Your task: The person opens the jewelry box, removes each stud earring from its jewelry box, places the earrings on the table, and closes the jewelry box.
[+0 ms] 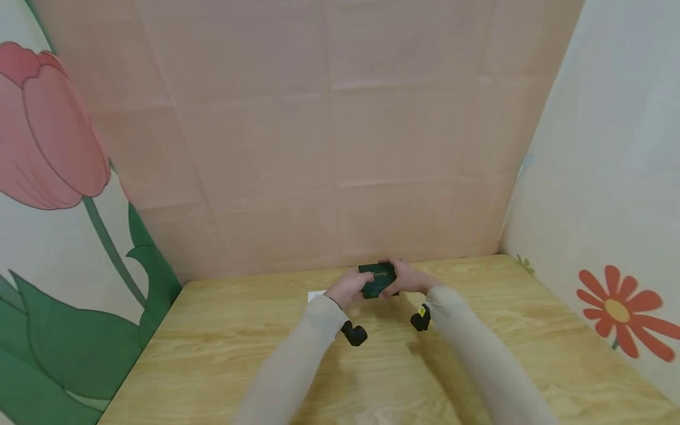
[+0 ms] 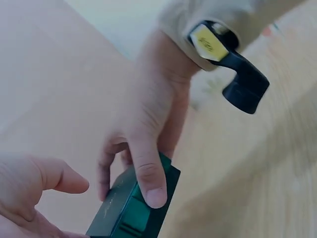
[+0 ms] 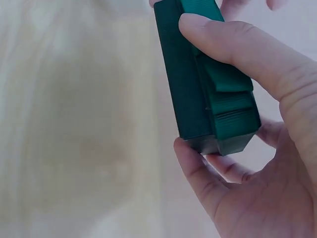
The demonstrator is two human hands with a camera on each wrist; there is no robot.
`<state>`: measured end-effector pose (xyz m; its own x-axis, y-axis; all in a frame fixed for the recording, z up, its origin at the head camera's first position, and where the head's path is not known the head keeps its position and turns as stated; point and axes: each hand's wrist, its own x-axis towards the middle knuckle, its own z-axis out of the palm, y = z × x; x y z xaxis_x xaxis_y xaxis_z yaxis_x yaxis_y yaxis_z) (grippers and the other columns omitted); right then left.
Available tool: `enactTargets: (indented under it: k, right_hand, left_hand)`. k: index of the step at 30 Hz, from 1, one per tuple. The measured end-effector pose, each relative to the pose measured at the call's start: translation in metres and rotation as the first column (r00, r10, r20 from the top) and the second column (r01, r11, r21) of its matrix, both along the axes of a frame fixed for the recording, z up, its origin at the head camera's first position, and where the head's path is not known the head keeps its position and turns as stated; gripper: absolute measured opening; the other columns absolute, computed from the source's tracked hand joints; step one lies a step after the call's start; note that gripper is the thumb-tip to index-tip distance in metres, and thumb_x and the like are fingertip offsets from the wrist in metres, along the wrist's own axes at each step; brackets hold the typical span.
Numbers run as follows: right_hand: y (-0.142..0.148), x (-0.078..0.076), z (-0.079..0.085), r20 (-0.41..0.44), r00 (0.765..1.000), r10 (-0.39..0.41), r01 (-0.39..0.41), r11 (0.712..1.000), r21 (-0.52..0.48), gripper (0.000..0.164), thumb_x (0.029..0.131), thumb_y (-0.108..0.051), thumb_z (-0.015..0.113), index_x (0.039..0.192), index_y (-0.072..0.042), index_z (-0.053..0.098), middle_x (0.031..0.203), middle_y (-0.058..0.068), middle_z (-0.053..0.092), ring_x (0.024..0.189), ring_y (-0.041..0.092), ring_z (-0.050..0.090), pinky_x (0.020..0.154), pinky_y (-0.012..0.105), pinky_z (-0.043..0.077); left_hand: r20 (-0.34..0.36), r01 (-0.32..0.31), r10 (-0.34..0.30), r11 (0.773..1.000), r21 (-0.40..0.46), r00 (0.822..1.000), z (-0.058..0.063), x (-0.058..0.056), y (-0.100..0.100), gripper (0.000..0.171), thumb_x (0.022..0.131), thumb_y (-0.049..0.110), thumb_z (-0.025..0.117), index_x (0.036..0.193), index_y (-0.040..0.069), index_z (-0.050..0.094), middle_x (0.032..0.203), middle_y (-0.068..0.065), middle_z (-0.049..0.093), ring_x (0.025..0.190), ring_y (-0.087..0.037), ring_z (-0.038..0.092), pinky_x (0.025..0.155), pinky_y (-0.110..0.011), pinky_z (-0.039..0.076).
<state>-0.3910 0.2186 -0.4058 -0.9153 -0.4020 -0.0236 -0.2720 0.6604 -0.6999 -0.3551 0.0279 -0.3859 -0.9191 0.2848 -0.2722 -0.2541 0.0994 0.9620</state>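
Observation:
A small dark green box (image 1: 378,280) with gold lettering and a lighter green ribbon band along one side is held up between both hands, over the far part of the table. My right hand (image 1: 406,277) grips its right end. In the right wrist view the thumb lies across the ribbon (image 3: 230,94) while fingers curl beneath the box (image 3: 183,84). At the opposite end, my left hand (image 1: 347,286) holds the box. The left wrist view shows the left thumb (image 2: 64,176) raised beside the lettered face, with the other fingers low at the box's near end, partly out of frame.
A white flat item (image 1: 314,294) lies on the wooden table (image 1: 223,342), partly hidden by the left wrist. A pinkish sheet (image 1: 276,147) rises behind the table's far edge. Flower-printed panels stand at the left and right (image 1: 600,177). Black camera mounts (image 1: 355,334) stick out from both wrists.

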Motion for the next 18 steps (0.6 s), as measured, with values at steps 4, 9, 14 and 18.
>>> enactTargets:
  k: [4, 9, 14, 18]
  right_hand:
    - [-0.003, 0.005, 0.021, -0.066, 0.997, 0.025, -0.029, 0.998, -0.054, 0.092, 0.068, -0.025, 0.087, 0.142, -0.004, 0.036, 0.133, 0.022, 0.042, 0.115, 0.035, 0.043, 0.096, 0.048, 0.04]
    - [-0.008, 0.013, 0.041, -0.087, 0.996, 0.034, -0.043, 0.993, -0.111, 0.093, 0.067, -0.024, 0.089, 0.142, -0.005, 0.037, 0.132, 0.02, 0.044, 0.114, 0.033, 0.046, 0.096, 0.045, 0.041]
    - [-0.012, 0.025, 0.058, -0.037, 0.996, 0.085, -0.091, 0.978, -0.188, 0.095, 0.069, -0.017, 0.087, 0.145, -0.004, 0.032, 0.132, 0.022, 0.043, 0.106, 0.032, 0.052, 0.083, 0.037, 0.05]
    - [-0.014, 0.032, 0.064, 0.004, 0.993, 0.114, -0.11, 0.968, -0.226, 0.093, 0.07, -0.014, 0.087, 0.145, -0.006, 0.031, 0.13, 0.022, 0.042, 0.102, 0.031, 0.055, 0.079, 0.035, 0.051]
  left_hand:
    - [-0.011, 0.01, -0.009, 0.995, 0.098, 1.0, 0.018, 0.006, -0.016, 0.047, 0.093, 0.012, 0.05, 0.135, -0.006, 0.041, 0.129, -0.019, 0.052, 0.11, -0.027, 0.054, 0.102, -0.046, 0.042]
    - [-0.026, 0.008, -0.001, 0.97, 0.241, 1.0, 0.031, 0.014, -0.035, 0.039, 0.098, 0.007, 0.043, 0.134, -0.007, 0.039, 0.11, -0.013, 0.054, 0.095, -0.02, 0.054, 0.099, -0.043, 0.043]
    - [-0.045, 0.025, -0.011, 0.95, 0.311, 0.999, 0.03, 0.018, -0.045, 0.056, 0.099, 0.0, 0.044, 0.149, -0.005, 0.02, 0.132, -0.022, 0.048, 0.102, -0.021, 0.053, 0.102, -0.044, 0.041]
    - [-0.088, 0.083, -0.058, 0.944, 0.32, 0.994, 0.02, 0.018, -0.051, 0.07, 0.09, -0.013, 0.05, 0.152, -0.001, 0.018, 0.139, -0.025, 0.038, 0.111, -0.025, 0.051, 0.101, -0.04, 0.042]
